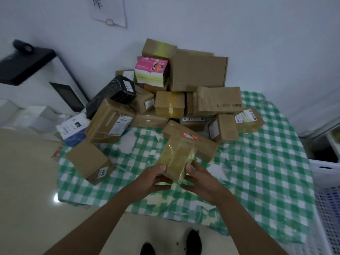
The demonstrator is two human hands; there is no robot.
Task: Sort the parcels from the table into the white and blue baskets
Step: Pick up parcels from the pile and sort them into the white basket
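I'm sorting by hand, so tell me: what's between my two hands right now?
In the head view, a tape-wrapped parcel sits between the left hand and right hand, gripped by both above the checked tablecloth.

Bare arms, dark shoes

Both forearms are uncovered, with no sleeve, watch or ring showing on the left hand (152,183) or the right hand (200,183). Two black shoes (193,240) with rounded toes show at the bottom edge.
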